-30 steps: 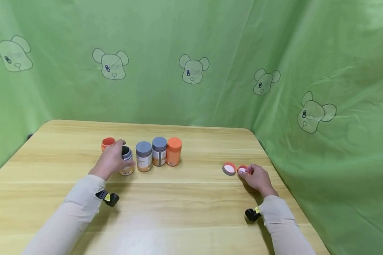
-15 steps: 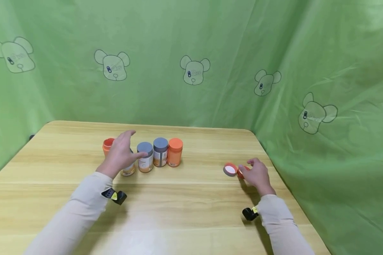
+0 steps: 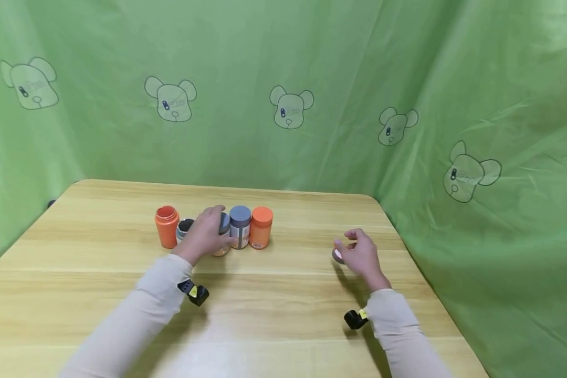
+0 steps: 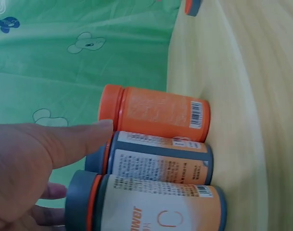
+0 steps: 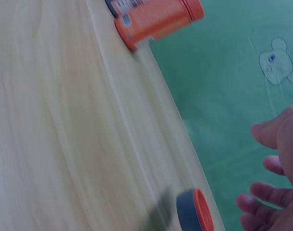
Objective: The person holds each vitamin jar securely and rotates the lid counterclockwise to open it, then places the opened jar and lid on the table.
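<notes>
My left hand (image 3: 204,235) reaches over a white-and-orange jar with a grey lid (image 3: 224,224). In the left wrist view its thumb (image 4: 83,140) stands apart from that jar, and fingers show behind the lid; whether they touch it I cannot tell. To the left stand two lidless jars: an orange jar (image 3: 166,232) and a jar with a dark inside (image 3: 185,226), partly hidden by the hand. My right hand (image 3: 363,257) hovers with loose fingers over an upturned grey lid (image 5: 188,211), holding nothing. The orange lid is hidden behind this hand in the head view.
Close on the right of the left hand's jar stand another grey-lidded jar (image 3: 240,224) and an orange jar with its lid on (image 3: 262,228). All are on a wooden table (image 3: 283,310). A green curtain (image 3: 245,152) hangs behind and at the right.
My left hand has let go of the lidless dark-mouthed jar and moved right to the grey-lidded one. My right hand has left the orange lid and shifted left over the grey lid.
</notes>
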Demonstrator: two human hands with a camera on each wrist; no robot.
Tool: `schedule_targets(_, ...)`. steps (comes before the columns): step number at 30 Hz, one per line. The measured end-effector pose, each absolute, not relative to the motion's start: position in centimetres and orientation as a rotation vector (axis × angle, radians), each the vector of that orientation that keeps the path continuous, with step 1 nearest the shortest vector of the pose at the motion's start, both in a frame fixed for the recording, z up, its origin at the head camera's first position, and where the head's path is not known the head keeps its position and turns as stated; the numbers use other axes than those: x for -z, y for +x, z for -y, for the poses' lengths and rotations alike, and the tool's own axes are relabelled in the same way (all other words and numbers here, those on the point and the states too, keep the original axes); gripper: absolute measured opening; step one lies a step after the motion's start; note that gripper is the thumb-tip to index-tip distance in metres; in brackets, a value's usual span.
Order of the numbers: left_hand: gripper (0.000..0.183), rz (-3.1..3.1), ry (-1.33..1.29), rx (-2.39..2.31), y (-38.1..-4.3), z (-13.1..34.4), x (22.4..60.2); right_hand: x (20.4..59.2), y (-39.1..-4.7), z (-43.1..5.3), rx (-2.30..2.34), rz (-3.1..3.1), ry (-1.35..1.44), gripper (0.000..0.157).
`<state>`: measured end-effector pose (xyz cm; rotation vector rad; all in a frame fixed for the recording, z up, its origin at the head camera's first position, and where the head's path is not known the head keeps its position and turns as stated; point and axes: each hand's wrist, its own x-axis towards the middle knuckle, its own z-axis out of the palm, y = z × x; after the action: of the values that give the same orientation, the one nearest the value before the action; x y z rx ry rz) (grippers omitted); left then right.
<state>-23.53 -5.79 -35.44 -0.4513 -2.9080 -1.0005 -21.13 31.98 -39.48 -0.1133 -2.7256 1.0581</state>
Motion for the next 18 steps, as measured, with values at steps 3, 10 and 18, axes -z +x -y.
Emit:
schedule_targets(3,0.088,2.885,-0.442,0.948,-23.4,5.4,35.9,39.7,-21.3,-30.9,-1.107,2.72,-0.072,0.041)
schedule_targets(10,0.078,2.772,-0.332,1.0,-22.9,5.1,37.4,40.0,-21.7,-28.7,-1.223,2.743,-0.012,0.04)
schedule_targets(18,0.077,2.655,-0.311,1.091,-22.4,5.0,39.1,40.0,-21.8,-26.6,-1.265,2.768,0.037,0.035)
